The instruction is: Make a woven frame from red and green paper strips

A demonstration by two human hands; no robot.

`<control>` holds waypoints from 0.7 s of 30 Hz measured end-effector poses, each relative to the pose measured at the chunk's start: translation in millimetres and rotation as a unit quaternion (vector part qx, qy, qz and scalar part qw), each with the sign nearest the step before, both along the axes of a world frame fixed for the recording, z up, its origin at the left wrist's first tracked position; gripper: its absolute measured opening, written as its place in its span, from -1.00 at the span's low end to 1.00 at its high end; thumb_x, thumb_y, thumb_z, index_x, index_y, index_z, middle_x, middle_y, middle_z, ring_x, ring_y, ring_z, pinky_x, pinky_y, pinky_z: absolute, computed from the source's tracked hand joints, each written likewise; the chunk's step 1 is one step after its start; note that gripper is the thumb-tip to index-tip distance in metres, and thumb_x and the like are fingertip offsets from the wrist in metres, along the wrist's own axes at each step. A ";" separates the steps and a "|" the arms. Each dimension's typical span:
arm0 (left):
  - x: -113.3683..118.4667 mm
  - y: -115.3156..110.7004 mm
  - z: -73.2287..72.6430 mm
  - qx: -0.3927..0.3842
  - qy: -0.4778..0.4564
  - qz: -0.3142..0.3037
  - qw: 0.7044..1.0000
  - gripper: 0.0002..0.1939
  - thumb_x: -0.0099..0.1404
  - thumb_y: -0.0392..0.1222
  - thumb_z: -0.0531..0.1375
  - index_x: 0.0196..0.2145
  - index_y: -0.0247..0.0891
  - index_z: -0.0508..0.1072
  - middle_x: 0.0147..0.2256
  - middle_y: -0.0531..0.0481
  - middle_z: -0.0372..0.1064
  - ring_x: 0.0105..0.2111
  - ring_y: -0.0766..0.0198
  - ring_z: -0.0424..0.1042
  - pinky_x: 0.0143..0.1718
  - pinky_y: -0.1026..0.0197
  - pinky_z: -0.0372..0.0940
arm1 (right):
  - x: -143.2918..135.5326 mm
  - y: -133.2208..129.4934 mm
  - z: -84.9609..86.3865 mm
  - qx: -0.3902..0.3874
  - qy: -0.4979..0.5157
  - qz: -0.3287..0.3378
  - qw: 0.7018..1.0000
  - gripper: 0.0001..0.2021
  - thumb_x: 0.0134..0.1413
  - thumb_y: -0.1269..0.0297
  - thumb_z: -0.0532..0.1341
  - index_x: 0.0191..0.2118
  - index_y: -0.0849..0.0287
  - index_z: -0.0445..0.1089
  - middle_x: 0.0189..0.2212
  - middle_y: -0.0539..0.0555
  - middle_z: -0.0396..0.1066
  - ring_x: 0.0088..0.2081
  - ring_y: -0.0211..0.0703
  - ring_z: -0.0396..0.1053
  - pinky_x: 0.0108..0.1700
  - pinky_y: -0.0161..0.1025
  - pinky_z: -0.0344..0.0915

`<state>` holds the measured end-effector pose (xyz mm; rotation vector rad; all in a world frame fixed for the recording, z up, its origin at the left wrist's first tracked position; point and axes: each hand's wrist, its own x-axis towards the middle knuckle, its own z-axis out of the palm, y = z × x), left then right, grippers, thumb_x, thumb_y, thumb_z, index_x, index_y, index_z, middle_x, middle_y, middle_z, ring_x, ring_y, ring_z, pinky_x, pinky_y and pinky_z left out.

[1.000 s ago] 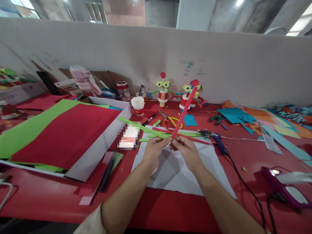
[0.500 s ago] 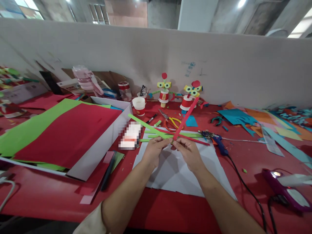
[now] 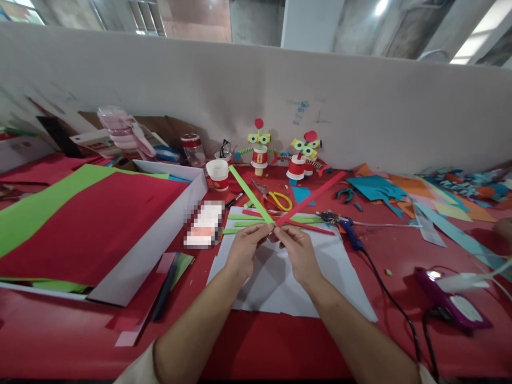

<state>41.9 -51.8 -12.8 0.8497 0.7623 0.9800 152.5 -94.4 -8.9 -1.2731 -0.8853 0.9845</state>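
Above the white paper sheets (image 3: pixel 276 277), my left hand (image 3: pixel 247 246) pinches the lower end of a green paper strip (image 3: pixel 251 194) that slants up to the left. Close beside it, my right hand (image 3: pixel 296 250) is closed on the lower end of a red paper strip (image 3: pixel 312 197) slanting up to the right. The two strips meet at my fingertips in a V shape. Behind my hands, more green strips (image 3: pixel 239 224) and a red strip (image 3: pixel 316 229) lie across the top of the sheets.
A box (image 3: pixel 160 245) of coloured paper stands left. Scissors (image 3: pixel 280 200), a paper cup (image 3: pixel 218 175) and cup figures (image 3: pixel 260 154) are behind. To the right are a glue gun (image 3: pixel 352 233) with its cable and a purple device (image 3: pixel 452 304). Part of another hand (image 3: pixel 503 230) shows at the right edge.
The red strip has tipped further right and the green strip stands steeper, so they spread into a V. My hands remain together. The whole view has shifted slightly.
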 end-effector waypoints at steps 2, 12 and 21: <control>-1.3 2.7 -0.9 -0.011 0.017 0.005 1.000 -0.85 -0.04 -0.12 0.36 -0.51 -0.24 0.56 -0.51 0.04 0.42 -0.45 0.34 0.32 -0.30 0.25 0.16 | 1.4 0.0 0.4 -0.013 -0.002 0.010 1.000 -0.79 -0.11 0.11 0.27 -0.50 0.16 0.43 -0.56 -0.01 0.41 -0.45 -0.24 0.29 -0.42 -0.31 0.14; -4.1 6.1 -0.6 -0.006 0.077 -0.001 0.997 -0.80 -0.12 -0.08 0.40 -0.55 -0.23 0.56 -0.52 0.04 0.40 -0.46 0.36 0.27 -0.40 0.27 0.10 | 9.9 0.6 8.9 -0.018 -0.042 -0.005 0.999 -0.82 -0.15 0.16 0.25 -0.50 0.18 0.41 -0.58 -0.02 0.39 -0.52 -0.26 0.33 -0.48 -0.31 0.15; -6.4 5.2 6.0 0.002 0.056 -0.028 0.998 -0.79 -0.11 -0.11 0.40 -0.57 -0.30 0.53 -0.57 0.04 0.35 -0.52 0.40 0.24 -0.43 0.29 0.14 | 8.8 1.8 3.4 -0.034 0.007 0.032 0.999 -0.83 -0.18 0.18 0.28 -0.53 0.20 0.43 -0.62 -0.01 0.42 -0.56 -0.27 0.33 -0.47 -0.31 0.20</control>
